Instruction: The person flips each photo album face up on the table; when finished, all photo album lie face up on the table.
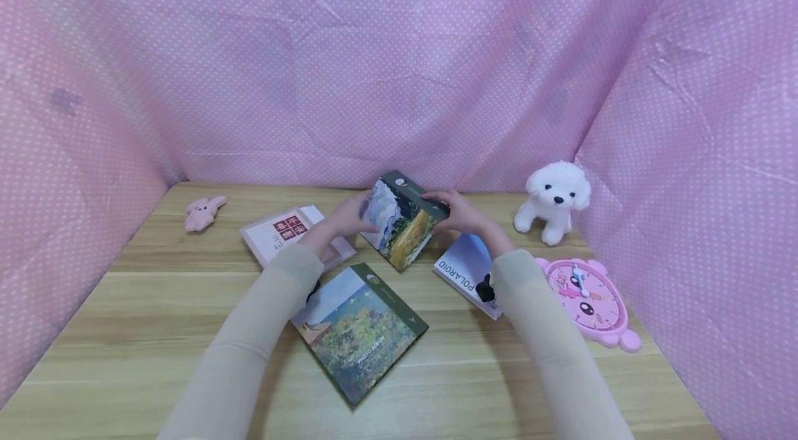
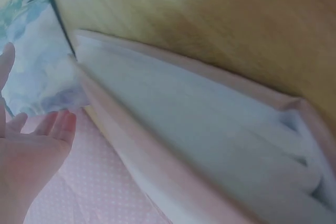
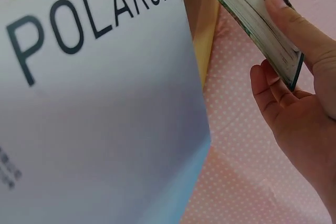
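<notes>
Both hands are on a photo album with a landscape painting and dark green band on its cover, near the back of the table. My left hand holds its left edge, thumb over the cover and fingers along the edge. At the other side, my right hand grips the corner; in the right wrist view the thumb lies on one face of the thick album and the fingers on the other. Closer to the front lies a second album, marked PHOTO ALBUM, with a meadow painting.
A pink-covered book with red characters lies partly under the left forearm. By the right forearm is a white-and-blue POLAROID item. A pink clock and white plush dog stand right; a small pink plush lies far left.
</notes>
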`<state>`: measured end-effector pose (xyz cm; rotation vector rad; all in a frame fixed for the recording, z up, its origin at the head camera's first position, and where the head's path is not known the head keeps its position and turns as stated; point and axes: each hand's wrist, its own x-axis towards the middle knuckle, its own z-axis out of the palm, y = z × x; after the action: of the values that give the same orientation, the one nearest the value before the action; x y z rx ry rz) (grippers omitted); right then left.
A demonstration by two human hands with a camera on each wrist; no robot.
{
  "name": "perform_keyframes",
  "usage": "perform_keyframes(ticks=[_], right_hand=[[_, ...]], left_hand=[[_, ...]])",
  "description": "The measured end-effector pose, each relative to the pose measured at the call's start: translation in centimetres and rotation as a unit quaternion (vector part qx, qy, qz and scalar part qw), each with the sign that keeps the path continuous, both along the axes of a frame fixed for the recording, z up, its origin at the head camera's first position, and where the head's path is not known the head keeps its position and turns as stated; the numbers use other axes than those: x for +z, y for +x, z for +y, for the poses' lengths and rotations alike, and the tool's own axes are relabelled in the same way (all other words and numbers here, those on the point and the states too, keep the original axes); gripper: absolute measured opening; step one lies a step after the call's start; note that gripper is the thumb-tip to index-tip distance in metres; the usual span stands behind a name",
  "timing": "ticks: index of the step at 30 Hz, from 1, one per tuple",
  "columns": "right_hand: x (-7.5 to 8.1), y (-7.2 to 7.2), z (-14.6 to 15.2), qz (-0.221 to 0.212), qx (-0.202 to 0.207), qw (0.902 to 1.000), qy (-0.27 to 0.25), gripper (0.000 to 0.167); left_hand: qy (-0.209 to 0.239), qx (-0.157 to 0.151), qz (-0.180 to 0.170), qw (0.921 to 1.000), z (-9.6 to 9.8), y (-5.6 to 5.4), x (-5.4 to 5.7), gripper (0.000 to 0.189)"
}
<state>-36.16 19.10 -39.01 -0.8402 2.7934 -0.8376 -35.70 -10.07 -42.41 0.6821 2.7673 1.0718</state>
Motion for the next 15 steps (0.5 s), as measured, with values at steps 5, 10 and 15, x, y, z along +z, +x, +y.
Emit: perform_keyframes(ticks=[5, 10, 15], right_hand=[[0.3, 0.3, -0.2, 0.022, 0.008, 0.9997, 0.0, 0.076], [0.7, 0.6, -0.1, 0.021, 0.017, 0.9996, -0.01, 0.073], [1.1, 0.9, 0.3, 0.007, 0.03, 0.9991, -0.029, 0.068]], left_hand=[[0.023, 0.008, -0.023, 0.9994, -0.1, 0.0, 0.7, 0.092], [0.033, 0.007, -0.019, 0.9992, 0.0, 0.1, 1.5, 0.087], [0.048, -0.004, -0.021, 0.9986, -0.1, 0.0, 2.1, 0.083]])
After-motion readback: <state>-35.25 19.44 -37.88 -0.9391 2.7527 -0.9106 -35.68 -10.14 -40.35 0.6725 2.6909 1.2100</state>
